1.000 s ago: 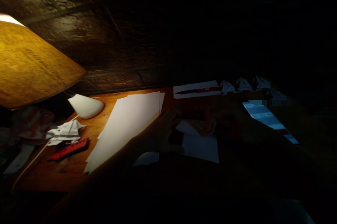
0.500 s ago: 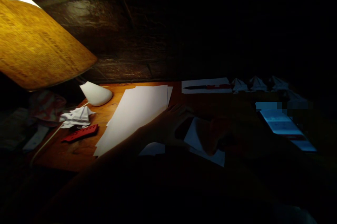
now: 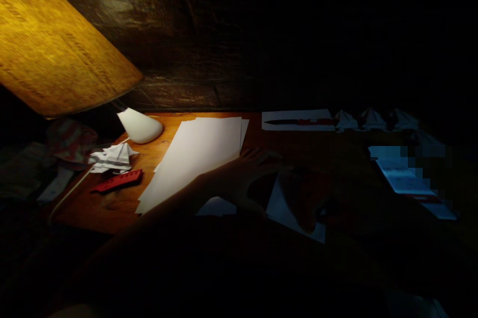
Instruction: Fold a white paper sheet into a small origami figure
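My left hand [image 3: 242,178] reaches over the dark middle of the table with its fingers spread. Its thumb lies close to the left edge of a piece of white paper [image 3: 276,202]; I cannot tell whether they touch. My right hand [image 3: 304,203] lies over the right part of that paper, deep in shadow, and its fingers barely show. Another piece of white paper [image 3: 216,207] shows below my left wrist. A stack of white sheets [image 3: 194,153] lies to the left, partly covered by my left forearm.
At left stand a lit lamp [image 3: 67,49], a folded paper shape [image 3: 115,157] and a red notched object [image 3: 117,181]. A red-handled knife [image 3: 298,121] lies on paper at the back, beside several folded paper shapes [image 3: 372,119]. A glowing phone-like screen [image 3: 405,177] is at right.
The whole view has shifted slightly. My left hand's fingers have spread wider, and its thumb has come away from the paper's middle. My right hand has moved slightly down over the paper.
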Available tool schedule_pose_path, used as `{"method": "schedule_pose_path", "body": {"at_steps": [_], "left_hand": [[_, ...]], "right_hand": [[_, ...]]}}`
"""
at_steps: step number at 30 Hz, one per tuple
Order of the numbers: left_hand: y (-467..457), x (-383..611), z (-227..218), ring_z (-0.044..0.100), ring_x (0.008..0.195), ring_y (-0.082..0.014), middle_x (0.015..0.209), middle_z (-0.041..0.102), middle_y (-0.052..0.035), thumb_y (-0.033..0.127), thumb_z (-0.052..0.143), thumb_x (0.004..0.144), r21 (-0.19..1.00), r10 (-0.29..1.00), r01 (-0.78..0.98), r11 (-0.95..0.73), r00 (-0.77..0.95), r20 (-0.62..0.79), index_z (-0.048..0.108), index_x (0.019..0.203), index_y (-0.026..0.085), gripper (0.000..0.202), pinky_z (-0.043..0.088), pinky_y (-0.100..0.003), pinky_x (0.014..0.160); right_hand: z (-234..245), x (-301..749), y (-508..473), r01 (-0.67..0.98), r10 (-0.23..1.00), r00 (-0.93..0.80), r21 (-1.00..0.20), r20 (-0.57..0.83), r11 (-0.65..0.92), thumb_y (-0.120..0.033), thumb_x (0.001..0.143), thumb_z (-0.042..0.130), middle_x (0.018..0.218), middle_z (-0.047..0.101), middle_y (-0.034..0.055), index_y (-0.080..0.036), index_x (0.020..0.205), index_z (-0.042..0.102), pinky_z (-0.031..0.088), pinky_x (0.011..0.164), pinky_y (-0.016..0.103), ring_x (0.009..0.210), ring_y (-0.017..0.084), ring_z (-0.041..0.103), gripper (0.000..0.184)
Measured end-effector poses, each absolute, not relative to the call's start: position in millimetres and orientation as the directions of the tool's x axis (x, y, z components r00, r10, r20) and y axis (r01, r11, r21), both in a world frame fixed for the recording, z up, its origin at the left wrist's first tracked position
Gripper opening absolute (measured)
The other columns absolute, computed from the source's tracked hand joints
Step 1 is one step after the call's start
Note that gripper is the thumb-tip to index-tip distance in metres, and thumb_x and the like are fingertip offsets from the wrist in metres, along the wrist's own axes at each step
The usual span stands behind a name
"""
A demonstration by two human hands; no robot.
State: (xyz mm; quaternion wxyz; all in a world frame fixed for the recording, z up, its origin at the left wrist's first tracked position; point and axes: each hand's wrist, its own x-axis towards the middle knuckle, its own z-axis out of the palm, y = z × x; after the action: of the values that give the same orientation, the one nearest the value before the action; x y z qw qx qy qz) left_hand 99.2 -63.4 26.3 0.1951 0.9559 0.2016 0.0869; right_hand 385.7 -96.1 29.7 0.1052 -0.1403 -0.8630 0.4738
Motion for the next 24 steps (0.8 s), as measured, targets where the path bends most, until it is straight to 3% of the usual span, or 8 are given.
{"method": "schedule_pose_path", "body": {"at_steps": [5,8,11,14,16,19,21,24], "left_hand": [[-66,104,29,0.039,0.144,-0.0413,0.157,0.043,-0.0121,0.061,0.081,0.078,0.415,0.389,0.334,-0.846,0.919,0.054,0.052,0.148,0.036,0.080,0.036,-0.065,0.116],[-69,109,25,0.041,0.142,-0.0389,0.151,0.048,-0.0136,0.051,0.081,0.081,0.435,0.423,0.354,-0.828,0.903,0.069,0.056,0.143,0.028,0.071,0.042,-0.059,0.113],[-72,112,23,0.047,0.134,-0.0396,0.142,0.052,-0.0153,0.053,0.082,0.079,0.427,0.454,0.386,-0.818,0.889,0.066,0.060,0.137,0.025,0.068,0.045,-0.060,0.109],[-73,112,24,0.048,0.135,-0.0392,0.144,0.051,-0.0133,0.054,0.081,0.080,0.428,0.462,0.389,-0.816,0.884,0.077,0.057,0.142,0.031,0.071,0.041,-0.062,0.112],[-73,112,24,0.046,0.138,-0.0391,0.147,0.050,-0.0129,0.051,0.083,0.078,0.439,0.478,0.394,-0.807,0.873,0.097,0.049,0.149,0.033,0.080,0.039,-0.062,0.115],[-73,110,19,0.047,0.139,-0.0383,0.150,0.050,-0.0145,0.045,0.084,0.077,0.475,0.554,0.433,-0.766,0.820,0.146,0.035,0.156,0.028,0.095,0.041,-0.060,0.115],[-72,110,15,0.049,0.139,-0.0374,0.151,0.050,-0.0154,0.043,0.082,0.079,0.522,0.612,0.447,-0.726,0.766,0.194,0.033,0.156,0.026,0.093,0.043,-0.059,0.114],[-69,112,10,0.054,0.135,-0.0349,0.145,0.057,-0.0153,0.049,0.073,0.088,0.675,0.705,0.397,-0.621,0.659,0.261,0.042,0.150,0.024,0.074,0.046,-0.057,0.112]], "right_hand": [[43,384,-101,0.130,0.340,-0.938,-0.850,0.062,0.511,-0.010,0.082,0.065,0.092,0.079,-0.0006,-0.028,0.086,0.078,0.040,0.109,0.048,0.096,0.022,0.072,0.023],[46,383,-103,0.188,0.487,-0.869,-0.853,0.086,0.487,-0.026,0.088,0.070,0.096,0.077,0.0037,-0.025,0.088,0.077,0.048,0.098,0.044,0.095,0.023,0.070,0.007],[32,382,-99,0.400,0.768,-0.625,-0.788,0.139,0.468,-0.037,0.089,0.071,0.105,0.072,0.0076,-0.023,0.099,0.073,0.051,0.085,0.040,0.096,0.024,0.068,0.018],[4,381,-93,0.584,0.859,-0.495,-0.682,0.130,0.440,-0.046,0.077,0.083,0.115,0.069,0.0101,-0.024,0.115,0.071,0.052,0.085,0.044,0.101,0.029,0.065,0.045],[-12,380,-91,0.558,0.864,-0.480,-0.708,0.152,0.434,-0.046,0.067,0.089,0.116,0.070,0.0102,-0.026,0.120,0.070,0.053,0.087,0.047,0.101,0.031,0.067,0.059],[-20,382,-92,0.457,0.896,-0.427,-0.825,0.124,0.332,-0.039,0.070,0.087,0.120,0.074,0.0080,-0.029,0.130,0.066,0.055,0.090,0.047,0.106,0.031,0.070,0.064],[-11,385,-92,0.417,0.908,-0.411,-0.871,0.075,0.261,-0.039,0.072,0.085,0.116,0.076,0.0078,-0.027,0.126,0.069,0.057,0.084,0.045,0.101,0.030,0.072,0.058],[12,388,-91,0.401,0.914,-0.402,-0.908,-0.058,0.119,-0.043,0.081,0.080,0.101,0.078,0.0072,-0.025,0.111,0.074,0.058,0.069,0.039,0.084,0.027,0.074,0.036]]}}
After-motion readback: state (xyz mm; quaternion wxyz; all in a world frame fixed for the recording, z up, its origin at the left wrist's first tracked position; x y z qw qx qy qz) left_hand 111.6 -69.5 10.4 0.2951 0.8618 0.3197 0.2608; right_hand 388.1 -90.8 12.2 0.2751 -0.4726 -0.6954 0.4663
